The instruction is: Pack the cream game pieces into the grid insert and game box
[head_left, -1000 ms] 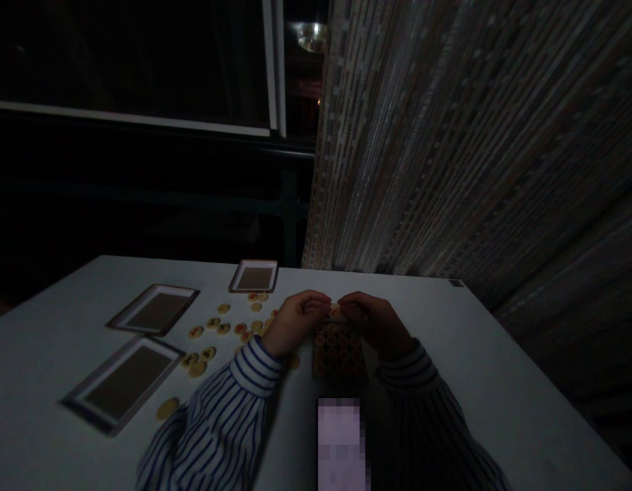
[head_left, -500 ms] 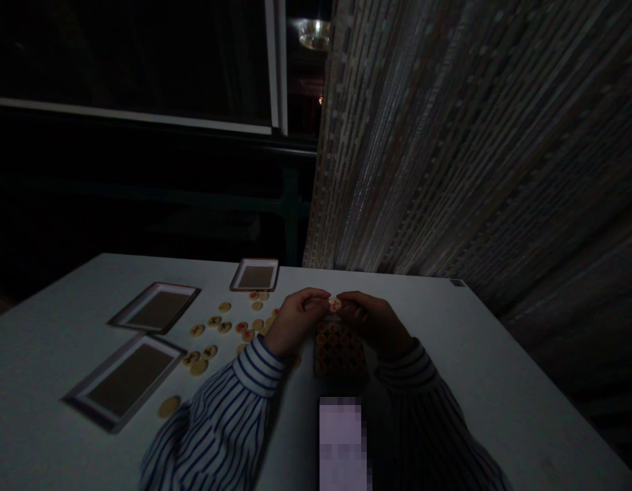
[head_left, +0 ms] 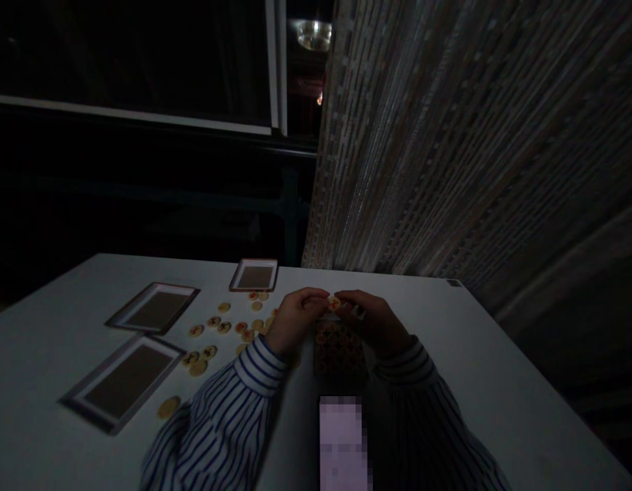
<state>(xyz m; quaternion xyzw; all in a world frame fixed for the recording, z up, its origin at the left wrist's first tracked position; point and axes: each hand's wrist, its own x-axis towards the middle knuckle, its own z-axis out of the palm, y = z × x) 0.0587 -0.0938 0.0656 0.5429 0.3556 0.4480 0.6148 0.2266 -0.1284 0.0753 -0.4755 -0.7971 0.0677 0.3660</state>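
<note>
I have one cream round disc with a red mark [head_left: 334,304] just below the centre of the frame, pinched at its edges by the fingertip grip of both my left hand [head_left: 296,319] and my right hand [head_left: 377,324]. The step in hand, I judge, is turning or steadying this disc above the dark square of packed discs [head_left: 339,346]; the next move calls for even pressure from both sides. Counting: three shallow rectangular trays with pale rims and brown floors [head_left: 126,382], from lower left toward the middle; one lit rectangular screen [head_left: 342,443], bottom centre; at least seventeen loose cream discs [head_left: 198,368], about four dark-marked, left of centre on the white counter [head_left: 474,382]. The packed ones are too dim to count.
</note>
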